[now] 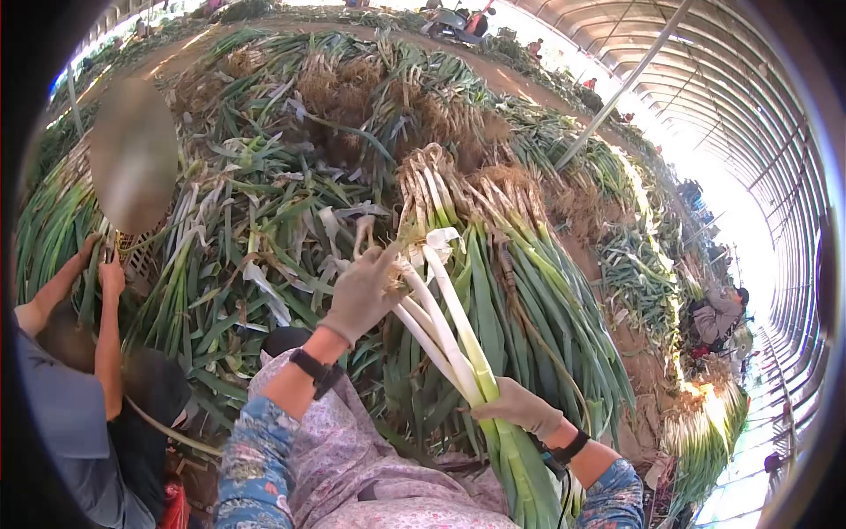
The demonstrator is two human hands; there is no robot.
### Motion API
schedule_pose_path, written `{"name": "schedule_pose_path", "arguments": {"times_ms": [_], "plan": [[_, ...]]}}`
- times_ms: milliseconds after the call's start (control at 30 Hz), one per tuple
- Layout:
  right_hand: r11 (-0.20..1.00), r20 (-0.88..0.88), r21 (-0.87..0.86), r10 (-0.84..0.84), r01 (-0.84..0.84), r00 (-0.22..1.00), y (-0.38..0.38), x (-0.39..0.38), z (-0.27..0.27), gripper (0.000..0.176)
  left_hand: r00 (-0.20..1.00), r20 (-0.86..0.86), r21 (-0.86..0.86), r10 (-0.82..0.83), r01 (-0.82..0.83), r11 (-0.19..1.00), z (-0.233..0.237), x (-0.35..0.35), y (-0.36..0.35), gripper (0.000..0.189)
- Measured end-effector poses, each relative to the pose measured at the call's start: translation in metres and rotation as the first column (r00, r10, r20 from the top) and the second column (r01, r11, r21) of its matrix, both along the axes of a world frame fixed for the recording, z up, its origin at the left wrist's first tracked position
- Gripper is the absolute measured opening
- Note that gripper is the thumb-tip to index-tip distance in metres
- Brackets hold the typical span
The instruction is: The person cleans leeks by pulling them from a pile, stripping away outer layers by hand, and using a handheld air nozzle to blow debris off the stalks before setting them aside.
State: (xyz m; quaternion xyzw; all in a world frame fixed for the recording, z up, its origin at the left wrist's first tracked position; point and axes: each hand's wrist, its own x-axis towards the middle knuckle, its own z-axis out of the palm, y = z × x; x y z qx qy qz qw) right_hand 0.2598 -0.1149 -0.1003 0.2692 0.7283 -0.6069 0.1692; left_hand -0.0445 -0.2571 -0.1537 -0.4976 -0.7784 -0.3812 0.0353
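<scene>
A small bunch of large green onions (pixel 447 331), with long white stems and green leaves, lies slanted in front of my body. My gloved right hand (pixel 520 407) is closed around it where the white turns green. At the root end, my gloved left hand (pixel 366 286) has its fingers curled against the stems; part of its grip is hidden. Just beside those fingers, a loose white strip of peel (pixel 442 238) hangs at the stem tops. Under and behind the bunch rests a large pile of green onions (pixel 564 300), roots pointing away from me.
Loose leaves and peelings (pixel 264 203) cover the ground ahead and left. More rooted bundles (pixel 352 79) lie farther back. At left, another person's hands (pixel 110 275) hold stalks near a plastic crate (pixel 137 260). A slanted metal pole (pixel 617 97) stands at right.
</scene>
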Motion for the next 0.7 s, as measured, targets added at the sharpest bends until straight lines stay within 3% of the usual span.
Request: {"name": "schedule_pose_path", "arguments": {"times_ms": [33,133,167,267,333,400,467,533,567,600,633,700], "plan": [[0.999,-0.001,0.026,0.023,-0.023,1.0,0.0,-0.002,-0.002,0.044,0.989,-0.145,-0.061,0.03,-0.039,0.997,0.007,-0.001,0.003,0.062],[0.996,0.018,0.064,0.069,-0.07,0.997,-0.004,-0.007,0.001,0.047,0.897,-0.437,-0.164,-0.065,-0.009,0.986,-0.016,-0.023,0.017,0.04],[0.996,0.036,0.045,0.069,-0.071,0.997,-0.002,-0.009,0.002,0.047,0.852,-0.522,-0.078,-0.018,-0.027,0.997,-0.025,-0.026,0.02,0.024],[1.0,0.078,-0.014,0.02,-0.019,0.997,0.001,-0.009,0.008,0.048,0.792,-0.575,-0.108,-0.205,0.175,0.979,-0.014,-0.072,0.001,0.019],[0.998,0.115,-0.057,-0.001,0.008,0.993,0.0,-0.005,0.014,0.049,0.899,-0.423,0.022,0.11,-0.112,0.993,-0.044,-0.137,-0.012,0.017],[0.996,0.152,-0.086,0.004,0.009,0.988,0.002,0.0,0.023,0.049,0.957,-0.158,-0.453,0.243,-0.289,0.843,-0.041,-0.186,-0.043,0.031],[0.984,0.167,-0.179,0.018,0.012,0.986,0.003,0.002,0.034,0.05,0.994,0.097,-0.284,0.06,-0.03,0.958,-0.06,-0.186,-0.038,0.048],[0.957,0.166,-0.289,0.046,0.004,0.985,0.001,-0.003,0.048,0.051,0.929,0.292,-0.129,-0.229,0.276,0.952,-0.064,-0.181,-0.031,0.068],[0.937,0.159,-0.349,0.056,0.003,0.986,0.0,-0.005,0.057,0.051,0.838,0.366,-0.067,-0.405,0.458,0.887,-0.056,-0.164,-0.009,0.08],[0.914,0.157,-0.407,0.062,0.007,0.986,0.001,-0.005,0.061,0.051,0.436,0.837,0.151,-0.33,0.395,0.906,-0.017,-0.124,-0.002,0.083],[0.899,0.161,-0.437,0.106,-0.025,0.981,0.006,-0.001,0.055,0.055,0.244,0.911,0.222,-0.332,0.388,0.894,-0.003,-0.103,0.01,0.08],[0.883,0.153,-0.467,0.132,-0.046,0.979,0.009,0.0,0.053,0.056,0.126,0.902,0.305,-0.414,0.494,0.814,-0.004,-0.079,0.039,0.076]]}}
